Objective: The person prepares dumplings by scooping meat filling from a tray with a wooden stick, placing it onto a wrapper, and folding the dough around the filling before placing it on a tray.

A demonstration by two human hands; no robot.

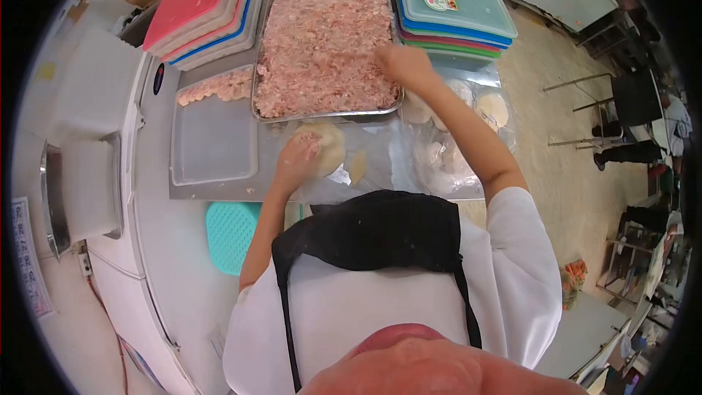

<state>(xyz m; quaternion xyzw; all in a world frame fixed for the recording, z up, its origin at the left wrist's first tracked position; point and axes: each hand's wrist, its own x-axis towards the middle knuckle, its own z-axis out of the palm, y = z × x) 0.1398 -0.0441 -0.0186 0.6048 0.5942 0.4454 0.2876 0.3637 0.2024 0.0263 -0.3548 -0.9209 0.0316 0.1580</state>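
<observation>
A large metal tray (255, 99) is heaped with pink ground meat (322, 44). My right hand (406, 69) is at the tray's right side, over the edge of the meat. Its fingers are curled and blurred, and what they hold, if anything, cannot be made out. Below the tray, my left hand (296, 159) is closed around a small dumpling (311, 140) with pink filling showing. Beside it lies a stack of pale round wrappers (333, 152). A shallow clear container (214, 148) to the left has rows of dumplings (219, 88) along its far end.
Stacked lidded containers flank the tray: red-topped ones (197, 4) at left, teal-topped ones (457, 0) at right. Plastic bags of round wrappers (447, 157) lie at the table's right. A turquoise perforated stool (232, 238) stands below the near edge. A white freezer (157, 197) is at left.
</observation>
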